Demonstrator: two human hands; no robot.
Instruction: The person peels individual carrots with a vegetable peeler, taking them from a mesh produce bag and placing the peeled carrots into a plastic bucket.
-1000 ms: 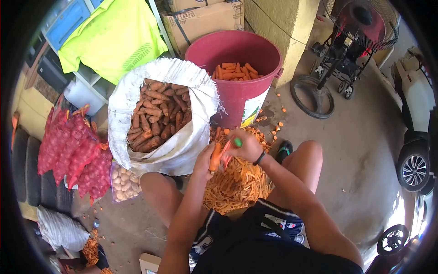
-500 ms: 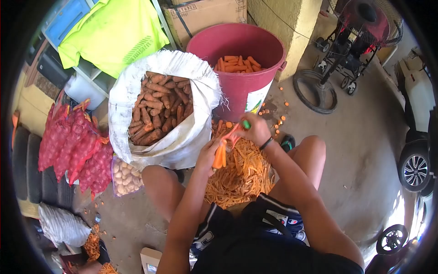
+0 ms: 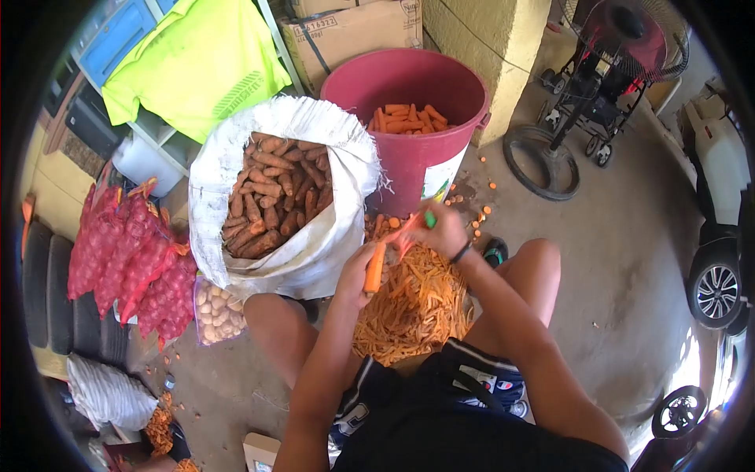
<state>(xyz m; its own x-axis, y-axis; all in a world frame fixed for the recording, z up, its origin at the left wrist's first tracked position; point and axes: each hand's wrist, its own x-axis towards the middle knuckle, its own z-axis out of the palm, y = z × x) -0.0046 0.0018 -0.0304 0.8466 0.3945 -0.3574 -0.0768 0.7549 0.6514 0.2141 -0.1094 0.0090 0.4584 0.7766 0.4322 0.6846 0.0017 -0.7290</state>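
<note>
L hand [image 3: 355, 272] is wrapped tight round a carrot [image 3: 374, 269]: smooth, orange, tapered, long axis approx 12–6 o'clock, over the peel pile [image 3: 414, 315] of thin strips. R hand [image 3: 442, 233], at its 2 o'clock, is clenched on a green-tipped peeler [image 3: 429, 219]. Woven sack [image 3: 314, 252] at 10 o'clock.

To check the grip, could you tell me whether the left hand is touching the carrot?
Touching: the head view shows the left hand gripping the carrot.

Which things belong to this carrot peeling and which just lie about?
In use: orange carrot in left hand; green-tipped peeler in right hand; white woven sack; maroon plastic tub; orange peel pile.
Lying about: red mesh bags; black pedestal fan; neon-yellow shirt.
</note>
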